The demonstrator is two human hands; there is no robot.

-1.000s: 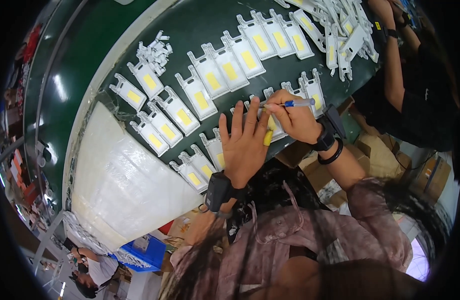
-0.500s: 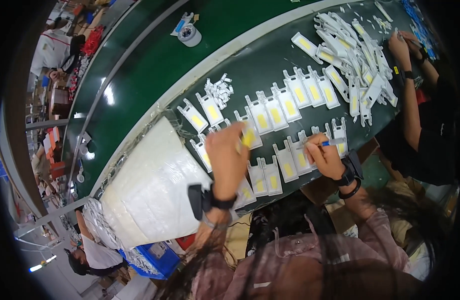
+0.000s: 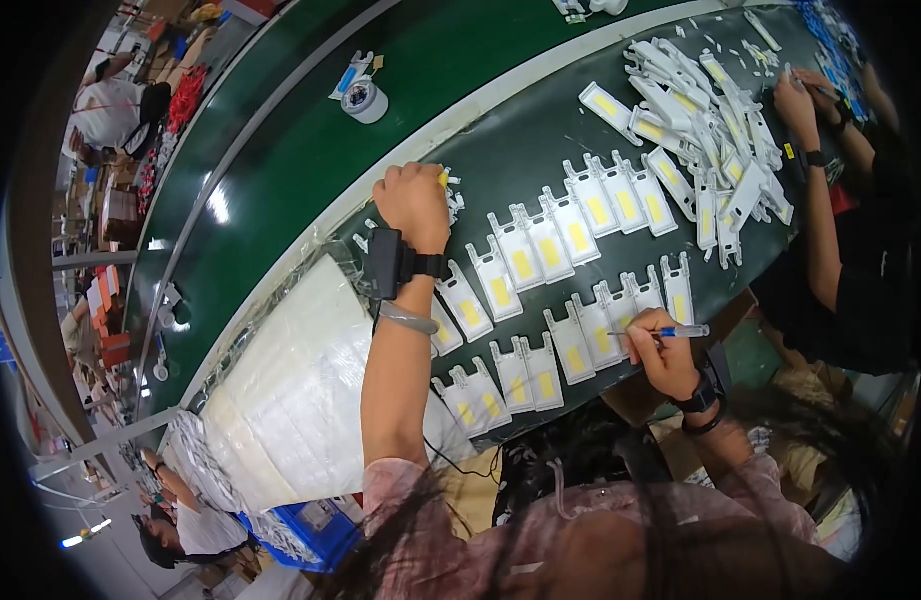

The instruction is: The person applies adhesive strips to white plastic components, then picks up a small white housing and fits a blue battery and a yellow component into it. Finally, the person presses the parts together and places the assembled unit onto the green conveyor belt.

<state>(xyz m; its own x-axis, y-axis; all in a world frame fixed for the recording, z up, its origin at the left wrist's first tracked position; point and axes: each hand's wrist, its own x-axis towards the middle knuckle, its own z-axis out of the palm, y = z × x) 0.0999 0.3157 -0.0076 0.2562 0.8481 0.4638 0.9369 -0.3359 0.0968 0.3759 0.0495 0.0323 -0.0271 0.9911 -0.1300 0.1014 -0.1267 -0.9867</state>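
Note:
My left hand (image 3: 416, 205) is curled over the heap of small white pieces (image 3: 455, 200) at the left end of the work surface. A yellow bit shows beside its fingers, but what they hold is hidden. My right hand (image 3: 666, 360) closes around a slim pen (image 3: 681, 331) with a blue section, its thin tip pointing left over the front row of panels. These white flat panels (image 3: 573, 350) have yellow rectangles and two-pronged ends. A second row of similar panels (image 3: 549, 250) lies farther back.
A large pile of panels (image 3: 706, 130) lies at the back right, near another person's hands (image 3: 799, 100). White plastic wrapping (image 3: 281, 390) covers the left side. Behind a pale rail runs a green belt (image 3: 281, 200), carrying a round white part (image 3: 364, 101).
My left hand has moved away from me and left, from above the panel rows to the heap of small pieces. My right hand has lowered slightly, still gripping the pen.

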